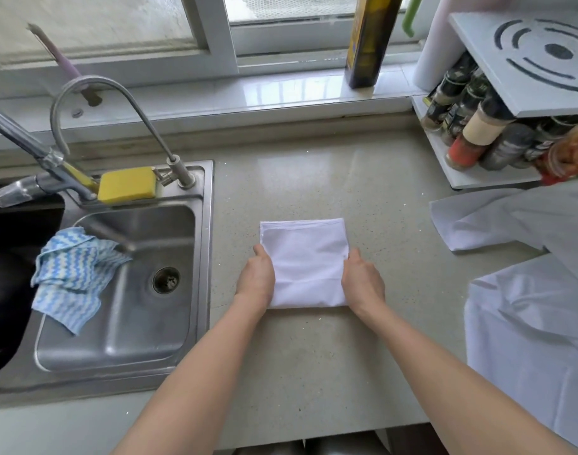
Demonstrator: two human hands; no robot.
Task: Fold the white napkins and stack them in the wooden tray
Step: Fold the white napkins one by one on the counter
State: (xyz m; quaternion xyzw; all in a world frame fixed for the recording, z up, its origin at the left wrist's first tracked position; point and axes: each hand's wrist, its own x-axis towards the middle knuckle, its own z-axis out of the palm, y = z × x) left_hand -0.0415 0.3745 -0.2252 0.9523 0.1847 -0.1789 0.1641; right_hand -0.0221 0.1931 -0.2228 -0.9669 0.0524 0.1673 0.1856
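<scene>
While the folded napkin (pixel 305 262) is pinched between left hand (pixel 256 277) and right hand (pixel 363 280) by curled fingers (pixel 259 251), soft, light cloth is best gripped at its side edges.

Your left hand (pixel 256 277) and right hand (pixel 363 280) grip the side edges of a folded napkin (pixel 305 261) lying flat on the counter (pixel 314 356). More white cloth (pixel 527 339) lies at right. A sink (pixel 123 290) at left holds a blue rag (pixel 71 274).
</scene>
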